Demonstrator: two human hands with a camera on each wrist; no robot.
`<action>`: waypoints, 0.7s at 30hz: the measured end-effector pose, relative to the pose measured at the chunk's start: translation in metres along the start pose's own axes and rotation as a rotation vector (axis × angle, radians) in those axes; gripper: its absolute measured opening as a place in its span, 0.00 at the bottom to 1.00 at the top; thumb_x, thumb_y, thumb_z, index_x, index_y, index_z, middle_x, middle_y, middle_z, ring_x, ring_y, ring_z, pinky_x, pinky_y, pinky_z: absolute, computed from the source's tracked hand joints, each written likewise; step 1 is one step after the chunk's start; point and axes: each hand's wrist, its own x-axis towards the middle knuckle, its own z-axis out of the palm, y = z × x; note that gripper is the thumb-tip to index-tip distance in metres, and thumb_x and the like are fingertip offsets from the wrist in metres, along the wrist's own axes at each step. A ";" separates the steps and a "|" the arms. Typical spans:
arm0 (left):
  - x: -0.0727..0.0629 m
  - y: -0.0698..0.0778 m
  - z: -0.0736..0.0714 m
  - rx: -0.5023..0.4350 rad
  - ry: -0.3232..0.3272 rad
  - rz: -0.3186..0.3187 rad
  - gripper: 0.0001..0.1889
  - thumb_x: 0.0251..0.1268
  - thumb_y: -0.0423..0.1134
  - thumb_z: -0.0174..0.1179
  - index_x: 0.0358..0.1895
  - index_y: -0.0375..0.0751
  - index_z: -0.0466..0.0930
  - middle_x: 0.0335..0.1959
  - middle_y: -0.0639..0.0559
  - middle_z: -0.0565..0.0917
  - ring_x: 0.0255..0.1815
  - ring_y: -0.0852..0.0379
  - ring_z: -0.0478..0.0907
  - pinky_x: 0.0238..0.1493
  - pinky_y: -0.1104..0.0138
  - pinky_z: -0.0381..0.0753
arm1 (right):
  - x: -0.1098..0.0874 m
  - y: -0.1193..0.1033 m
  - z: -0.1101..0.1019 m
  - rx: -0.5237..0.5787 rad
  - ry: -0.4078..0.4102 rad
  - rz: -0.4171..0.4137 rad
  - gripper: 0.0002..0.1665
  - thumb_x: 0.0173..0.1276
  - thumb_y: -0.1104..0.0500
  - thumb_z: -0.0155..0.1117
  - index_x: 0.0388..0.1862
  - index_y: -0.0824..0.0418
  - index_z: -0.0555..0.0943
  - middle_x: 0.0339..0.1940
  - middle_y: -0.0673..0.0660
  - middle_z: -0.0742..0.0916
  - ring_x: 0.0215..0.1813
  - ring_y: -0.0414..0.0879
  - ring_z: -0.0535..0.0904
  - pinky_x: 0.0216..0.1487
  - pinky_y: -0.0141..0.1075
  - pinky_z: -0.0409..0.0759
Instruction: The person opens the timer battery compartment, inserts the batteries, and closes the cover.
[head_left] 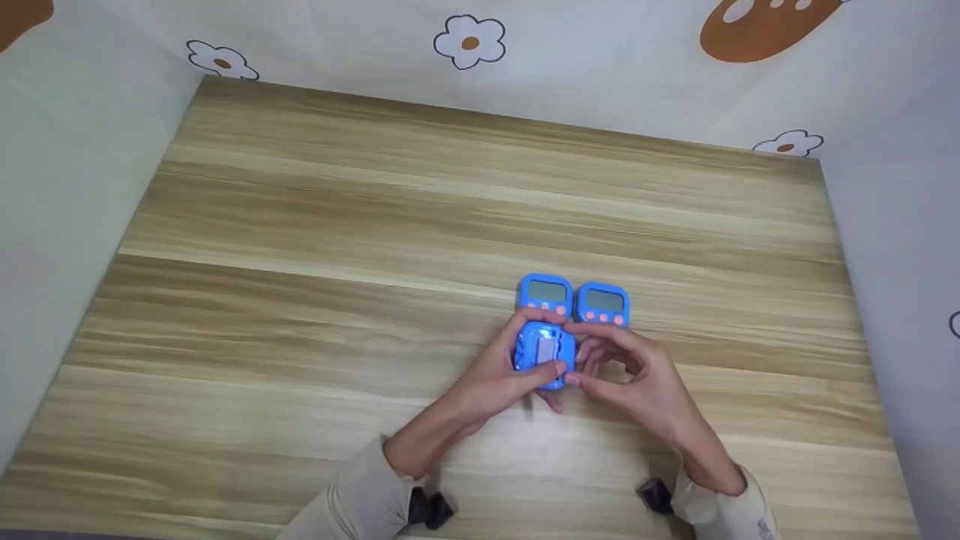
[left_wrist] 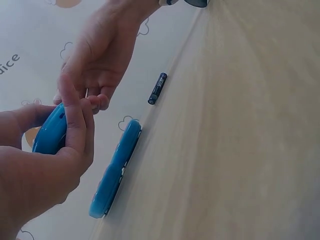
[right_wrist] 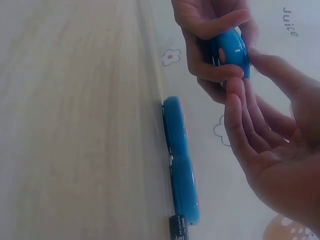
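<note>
A blue digital timer (head_left: 546, 346) lies in my left hand (head_left: 491, 379), its back turned up and a pale rectangular patch showing there. The left thumb presses on the back near the lower edge, while the other fingers wrap round the far side and underneath. My right hand (head_left: 637, 379) pinches the timer's right edge, index fingertip at the upper corner and thumb at the lower one. In the left wrist view the held timer (left_wrist: 50, 132) is above the table. Just beyond the hands, two more blue timers (head_left: 546, 291) (head_left: 603, 302) lie side by side, screens and pink buttons up.
A dark battery (left_wrist: 157, 88) lies on the table near the two timers; the right wrist view shows one battery end (right_wrist: 178, 227). The wood-grain table (head_left: 337, 225) meets a pale patterned backdrop (head_left: 360, 45) behind and at the sides.
</note>
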 end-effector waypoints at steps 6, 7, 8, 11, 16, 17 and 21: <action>-0.001 0.000 -0.001 -0.008 0.015 0.027 0.26 0.66 0.24 0.59 0.65 0.42 0.64 0.65 0.43 0.66 0.50 0.41 0.78 0.32 0.47 0.87 | 0.002 -0.011 0.002 -0.047 -0.023 -0.074 0.33 0.54 0.72 0.76 0.59 0.68 0.76 0.37 0.60 0.84 0.37 0.54 0.81 0.39 0.43 0.85; -0.001 0.000 -0.001 -0.013 0.016 0.028 0.26 0.66 0.24 0.59 0.65 0.42 0.64 0.65 0.42 0.67 0.50 0.41 0.78 0.32 0.48 0.87 | 0.002 -0.012 0.001 -0.056 -0.023 -0.074 0.33 0.54 0.71 0.76 0.59 0.67 0.76 0.38 0.59 0.85 0.37 0.54 0.82 0.39 0.43 0.85; -0.001 0.000 -0.001 -0.015 0.018 0.029 0.26 0.66 0.24 0.59 0.65 0.42 0.64 0.64 0.41 0.67 0.49 0.41 0.78 0.31 0.48 0.87 | 0.002 -0.012 0.001 -0.068 -0.021 -0.079 0.32 0.53 0.71 0.76 0.59 0.67 0.77 0.38 0.59 0.85 0.38 0.54 0.82 0.39 0.44 0.85; -0.001 0.000 -0.001 -0.017 0.019 0.031 0.26 0.66 0.25 0.59 0.65 0.42 0.64 0.61 0.39 0.68 0.47 0.40 0.79 0.31 0.48 0.87 | 0.002 -0.012 0.000 -0.099 -0.013 -0.081 0.30 0.54 0.69 0.76 0.57 0.66 0.78 0.40 0.57 0.86 0.38 0.54 0.83 0.39 0.43 0.85; -0.001 0.000 -0.001 -0.012 0.013 0.027 0.26 0.67 0.26 0.58 0.65 0.43 0.64 0.60 0.38 0.69 0.44 0.40 0.80 0.30 0.51 0.87 | 0.000 -0.011 0.000 -0.114 -0.004 -0.056 0.28 0.56 0.68 0.76 0.57 0.63 0.79 0.42 0.55 0.88 0.37 0.53 0.84 0.36 0.43 0.86; -0.001 0.000 -0.001 -0.010 0.012 0.025 0.26 0.67 0.26 0.58 0.65 0.43 0.63 0.60 0.38 0.69 0.44 0.40 0.80 0.30 0.52 0.87 | 0.000 -0.010 0.000 -0.115 -0.001 -0.048 0.28 0.56 0.67 0.76 0.57 0.63 0.80 0.42 0.55 0.88 0.37 0.53 0.85 0.36 0.42 0.86; -0.001 0.000 -0.002 -0.003 0.006 0.019 0.26 0.68 0.27 0.58 0.66 0.44 0.63 0.61 0.38 0.68 0.44 0.41 0.80 0.30 0.54 0.86 | 0.000 -0.009 0.000 -0.101 0.003 -0.025 0.28 0.57 0.67 0.75 0.57 0.62 0.80 0.44 0.54 0.88 0.38 0.54 0.85 0.38 0.42 0.86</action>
